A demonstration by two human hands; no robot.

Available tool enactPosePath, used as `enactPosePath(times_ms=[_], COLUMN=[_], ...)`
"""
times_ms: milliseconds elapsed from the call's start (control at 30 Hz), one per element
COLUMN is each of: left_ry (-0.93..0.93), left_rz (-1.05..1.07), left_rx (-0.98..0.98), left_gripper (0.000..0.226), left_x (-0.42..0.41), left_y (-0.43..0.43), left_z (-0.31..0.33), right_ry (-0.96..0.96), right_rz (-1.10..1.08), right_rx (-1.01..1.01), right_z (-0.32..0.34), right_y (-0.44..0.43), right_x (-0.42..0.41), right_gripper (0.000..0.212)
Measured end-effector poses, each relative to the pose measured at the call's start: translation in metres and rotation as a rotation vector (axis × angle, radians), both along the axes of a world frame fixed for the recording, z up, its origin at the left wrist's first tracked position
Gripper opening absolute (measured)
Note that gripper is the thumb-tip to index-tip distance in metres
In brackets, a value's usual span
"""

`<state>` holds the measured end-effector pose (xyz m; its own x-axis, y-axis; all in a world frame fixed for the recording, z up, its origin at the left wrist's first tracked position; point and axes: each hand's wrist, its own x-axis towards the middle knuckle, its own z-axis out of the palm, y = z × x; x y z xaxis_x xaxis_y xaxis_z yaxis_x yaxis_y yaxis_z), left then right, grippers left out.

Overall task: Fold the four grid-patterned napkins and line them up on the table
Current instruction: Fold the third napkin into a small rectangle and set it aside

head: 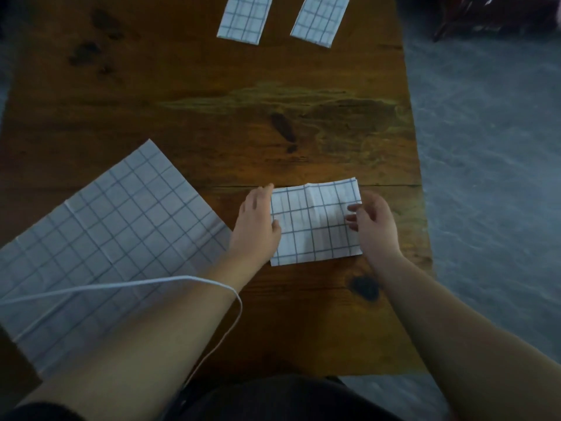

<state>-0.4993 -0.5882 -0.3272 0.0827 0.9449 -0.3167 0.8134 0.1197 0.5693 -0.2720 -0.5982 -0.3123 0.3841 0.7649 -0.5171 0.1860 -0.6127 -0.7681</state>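
Now we are partway through the third napkin (315, 223), a half-folded grid-patterned rectangle lying flat on the wooden table (212, 117) just in front of us. We judge it sits here so both hands can reach its short edges for one more fold. Our left hand (256, 220) rests palm down at its left edge, fingers extended, thumb on the cloth, pinning rather than gripping. Our right hand (372, 221) curls loosely at the right edge, fingertips touching the cloth; whether it pinches it, we cannot tell. Both forearms reach forward, roughly parallel. Two finished napkins, one (244, 18) beside the other (318, 19), lie side by side at the far edge, starting the row. An unfolded napkin (106, 238) waits spread out to our left, under a white cord (182, 279).
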Motion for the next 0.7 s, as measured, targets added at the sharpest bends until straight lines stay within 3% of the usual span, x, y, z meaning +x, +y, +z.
enactPosePath(times_ms=[100, 200, 267, 467, 700], left_ry=[0.137, 0.177, 0.253, 0.443, 0.446], left_rz=[-0.236, -0.495, -0.599, -0.581, -0.615], left_rx=[0.120, 0.098, 0.056, 0.012, 0.104], left_gripper=[0.071, 0.070, 0.071, 0.077, 0.075], left_x=[0.006, 0.025, 0.039, 0.055, 0.036], left_y=[-0.031, -0.065, -0.085, -0.101, -0.116], left_z=[0.005, 0.005, -0.004, -0.037, -0.041], right_ry=[-0.324, -0.595, -0.691, -0.839, -0.838], right_rz=[0.412, 0.871, 1.050, 1.155, 1.100], right_rx=[0.054, 0.166, 0.171, 0.104, 0.074], right_z=[-0.004, -0.026, -0.042, -0.053, -0.047], right_y=[-0.040, -0.083, -0.101, -0.113, -0.130], right_x=[0.001, 0.011, 0.017, 0.018, -0.004], right_gripper=[0.038, 0.048, 0.055, 0.062, 0.064])
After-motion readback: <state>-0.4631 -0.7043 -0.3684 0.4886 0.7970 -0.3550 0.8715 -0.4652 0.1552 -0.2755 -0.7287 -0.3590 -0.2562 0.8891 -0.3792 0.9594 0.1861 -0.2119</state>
